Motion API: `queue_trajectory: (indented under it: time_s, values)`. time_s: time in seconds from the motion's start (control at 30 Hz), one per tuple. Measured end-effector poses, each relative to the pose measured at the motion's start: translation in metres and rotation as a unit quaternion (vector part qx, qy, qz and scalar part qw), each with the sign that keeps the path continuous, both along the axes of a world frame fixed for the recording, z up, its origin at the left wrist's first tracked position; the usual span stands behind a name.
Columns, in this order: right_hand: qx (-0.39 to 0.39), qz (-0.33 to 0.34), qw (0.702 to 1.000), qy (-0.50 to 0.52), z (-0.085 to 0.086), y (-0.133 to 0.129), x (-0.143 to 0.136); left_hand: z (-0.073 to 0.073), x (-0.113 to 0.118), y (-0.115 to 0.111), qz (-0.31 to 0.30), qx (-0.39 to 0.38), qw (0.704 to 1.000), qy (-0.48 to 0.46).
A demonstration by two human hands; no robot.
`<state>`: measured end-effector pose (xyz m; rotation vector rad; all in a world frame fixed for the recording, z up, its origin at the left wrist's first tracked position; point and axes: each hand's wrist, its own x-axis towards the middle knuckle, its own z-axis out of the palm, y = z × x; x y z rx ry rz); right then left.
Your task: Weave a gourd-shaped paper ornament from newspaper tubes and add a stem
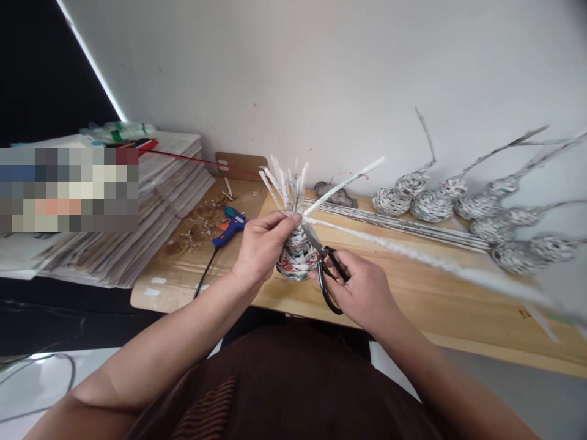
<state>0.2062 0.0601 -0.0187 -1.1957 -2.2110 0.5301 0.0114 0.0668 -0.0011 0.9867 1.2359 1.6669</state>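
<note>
Head view: my left hand [263, 244] pinches the neck of the woven paper piece [297, 260], apparently to steady its loose strips. The piece is upright near the front edge of the wooden table [413, 293]. My right hand [367, 287] grips the scissors [331, 281] by their black handles, blades angled at the neck, seemingly to give them access to a strip.

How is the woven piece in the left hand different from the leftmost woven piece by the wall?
The held piece has many strips spreading from its top; the leftmost piece ends in a thin stem. The held piece shows red patches, while the leftmost piece looks mostly grey and white. Both have a round, woven lower part.
</note>
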Motion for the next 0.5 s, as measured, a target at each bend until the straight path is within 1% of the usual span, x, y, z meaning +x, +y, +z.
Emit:
queue_trajectory:
  time_s: [0.17, 0.3, 0.37, 0.5]
  values:
    - [-0.005, -0.019, 1.0, -0.011, 0.001, 0.005, -0.001, -0.001, 0.005, 0.002, -0.001, 0.002, 1.0, -0.014]
    - [-0.01, -0.026, 0.999, -0.036, 0.002, 0.008, 0.0, -0.004, 0.012, 0.007, 0.006, -0.011, 0.999, -0.029]
    - [0.003, -0.031, 0.998, -0.051, 0.0, 0.007, 0.001, -0.005, 0.015, 0.008, 0.013, -0.017, 0.999, -0.037]
    - [0.059, -0.05, 0.995, -0.07, -0.006, 0.007, 0.006, -0.006, 0.018, 0.01, 0.007, -0.025, 0.999, -0.047]
